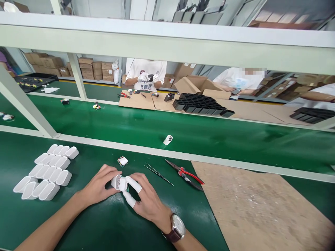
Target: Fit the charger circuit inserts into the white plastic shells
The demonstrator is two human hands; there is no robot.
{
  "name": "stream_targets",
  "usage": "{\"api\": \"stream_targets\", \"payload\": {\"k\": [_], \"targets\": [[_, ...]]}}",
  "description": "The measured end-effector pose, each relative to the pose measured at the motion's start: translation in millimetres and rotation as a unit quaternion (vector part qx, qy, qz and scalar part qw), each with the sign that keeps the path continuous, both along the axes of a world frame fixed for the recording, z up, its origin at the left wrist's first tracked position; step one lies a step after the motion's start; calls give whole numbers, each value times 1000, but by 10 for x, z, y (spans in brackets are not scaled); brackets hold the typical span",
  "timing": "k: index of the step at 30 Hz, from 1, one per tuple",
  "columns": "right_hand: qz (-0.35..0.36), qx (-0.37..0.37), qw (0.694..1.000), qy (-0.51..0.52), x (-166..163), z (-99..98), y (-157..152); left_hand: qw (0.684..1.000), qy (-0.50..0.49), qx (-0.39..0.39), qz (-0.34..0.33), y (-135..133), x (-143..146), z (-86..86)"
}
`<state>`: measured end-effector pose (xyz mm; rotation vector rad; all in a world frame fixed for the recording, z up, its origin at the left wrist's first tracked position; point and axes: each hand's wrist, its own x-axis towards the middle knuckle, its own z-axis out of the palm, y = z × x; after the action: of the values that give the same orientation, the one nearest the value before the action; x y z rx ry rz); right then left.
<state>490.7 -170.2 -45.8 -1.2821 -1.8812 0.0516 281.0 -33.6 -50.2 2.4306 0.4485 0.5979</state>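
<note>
White shell (114, 183), one, pinched in left grip (98, 184); right grip (148, 200) pinching one module (123, 184).

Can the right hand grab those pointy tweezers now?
Probably not straight away: the right hand has a small circuit board assembly in its fingers. Otherwise, the tweezers lie uncovered, close by.

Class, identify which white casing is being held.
The casing in the left hand, its open end facing the right hand; the grouped casings at left are untouched.

A co-worker's white shirt (150, 66) reads "is beauty", its end slightly blurred, below a partly covered line.
</note>
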Motion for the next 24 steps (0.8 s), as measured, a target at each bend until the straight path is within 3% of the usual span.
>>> {"api": "stream_targets", "payload": {"k": [24], "targets": [[-9,-50,996,-80,-18,114,-32,999,39,4,-13,-18,-19,-30]]}}
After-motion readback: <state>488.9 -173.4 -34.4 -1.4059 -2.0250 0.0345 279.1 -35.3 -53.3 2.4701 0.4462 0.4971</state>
